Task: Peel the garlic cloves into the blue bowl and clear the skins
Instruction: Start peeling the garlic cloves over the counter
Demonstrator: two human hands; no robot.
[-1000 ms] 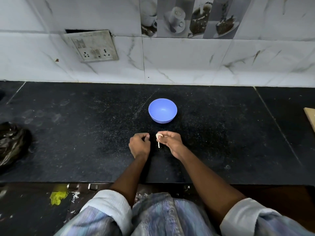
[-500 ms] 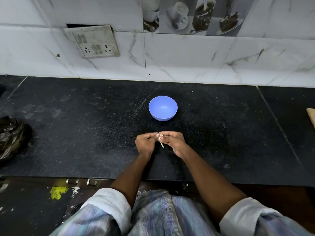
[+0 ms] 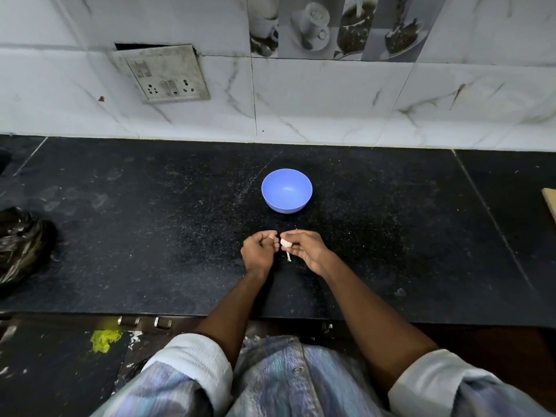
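Nearest us, our right hand (image 3: 304, 247) curls its fingers round a garlic clove (image 3: 285, 243), a strip of skin (image 3: 288, 256) dangling beneath it over the black counter (image 3: 150, 236). Our left hand (image 3: 258, 251) sits just beside it, fingers curled in, fingertips close to the clove; whether they touch it we cannot tell. Beyond both hands stands the blue bowl (image 3: 286, 190), nothing visible inside.

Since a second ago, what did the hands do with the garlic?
The left hand came in to meet the right hand at the small white garlic clove, then drew slightly apart. The right hand kept holding the clove, a strip of skin dangling below. The round blue plastic bowl stayed put, still empty.
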